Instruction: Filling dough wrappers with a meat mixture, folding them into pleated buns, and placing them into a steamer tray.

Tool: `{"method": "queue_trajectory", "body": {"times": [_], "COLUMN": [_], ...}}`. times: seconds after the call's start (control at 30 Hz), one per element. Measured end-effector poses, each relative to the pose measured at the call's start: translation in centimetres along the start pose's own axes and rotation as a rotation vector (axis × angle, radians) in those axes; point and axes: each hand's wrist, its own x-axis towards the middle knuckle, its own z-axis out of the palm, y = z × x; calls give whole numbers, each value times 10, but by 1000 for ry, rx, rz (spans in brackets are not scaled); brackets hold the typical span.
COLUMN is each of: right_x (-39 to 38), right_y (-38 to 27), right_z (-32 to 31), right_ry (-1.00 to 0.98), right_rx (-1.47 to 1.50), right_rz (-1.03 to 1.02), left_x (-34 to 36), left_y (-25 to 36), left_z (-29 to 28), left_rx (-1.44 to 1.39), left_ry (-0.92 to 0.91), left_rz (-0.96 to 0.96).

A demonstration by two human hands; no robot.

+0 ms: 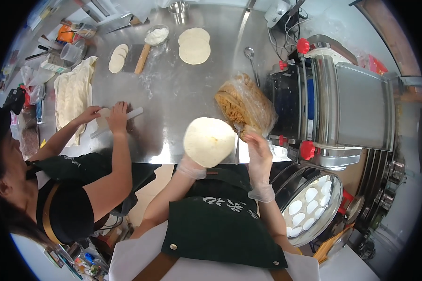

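My gloved left hand (194, 166) holds a flat round dough wrapper (206, 140) from beneath, with most of its fingers hidden under it. The wrapper has a small tan mark near its middle. My gloved right hand (258, 152) is just right of it, fingers closed at a metal utensil (237, 145) and a small lump of brown filling, beside an open plastic bag of crumbly brown filling (232, 103).
A co-worker's hands (117, 112) work dough with a thin roller at left, beside cloth-covered dough (72, 103). Stacked wrappers (194, 54), a flour bowl (157, 35) and spoon (250, 55) lie behind. A roller machine (356, 105) stands right, a steamer (297, 225) below it.
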Motion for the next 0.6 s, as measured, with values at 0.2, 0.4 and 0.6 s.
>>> {"method": "queue_trajectory", "body": {"times": [0.2, 0.4, 0.6], "right_x": [-16, 5, 28], "right_y": [106, 75, 66], "right_z": [0, 24, 10], "right_ry": [111, 121, -41], "right_rx": [69, -969, -1391], "right_rz": [638, -29, -80], "left_x": [-3, 15, 46], "left_y": [48, 40, 22], "left_z": [44, 13, -41], "left_rx": [-370, -405, -383], "left_ry": [-154, -213, -3], "left_rz": [133, 115, -24]}}
